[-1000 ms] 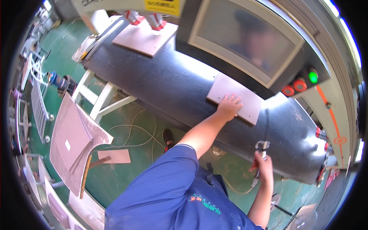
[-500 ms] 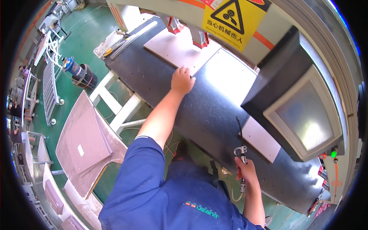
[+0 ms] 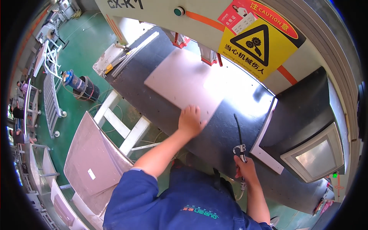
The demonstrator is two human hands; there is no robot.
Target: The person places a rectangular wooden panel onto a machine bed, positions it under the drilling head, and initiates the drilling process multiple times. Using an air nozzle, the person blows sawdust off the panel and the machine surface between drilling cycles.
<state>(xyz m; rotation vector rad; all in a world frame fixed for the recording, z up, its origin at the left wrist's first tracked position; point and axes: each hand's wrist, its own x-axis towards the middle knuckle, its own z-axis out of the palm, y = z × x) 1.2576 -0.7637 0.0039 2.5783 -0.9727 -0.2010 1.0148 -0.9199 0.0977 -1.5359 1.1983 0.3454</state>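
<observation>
My left hand (image 3: 191, 122) grips the near corner of a pale pinkish rectangular panel (image 3: 188, 80), fingers over its top face. The panel lies on a black worktable (image 3: 214, 143), its far side close to the machine's red-edged clamps (image 3: 209, 55). In my right hand (image 3: 246, 168) is an air blow gun (image 3: 242, 153), the fingers wrapped round its body. Its thin black nozzle points away from me over the table, and a hose trails below. Another pale panel (image 3: 272, 163) sits to the right of the gun, partly hidden by the screen housing.
A monitor (image 3: 316, 153) in a dark housing juts over the table's right side. The machine's beam with a yellow warning sign (image 3: 260, 48) spans the back. At left stand a stack of pinkish panels (image 3: 90, 165), a white frame leg (image 3: 119, 122) and a black bucket (image 3: 90, 90).
My left hand has drawn the panel toward me, away from the clamps. The view has tilted, while the air blow gun stays in my right hand at nearly the same place.
</observation>
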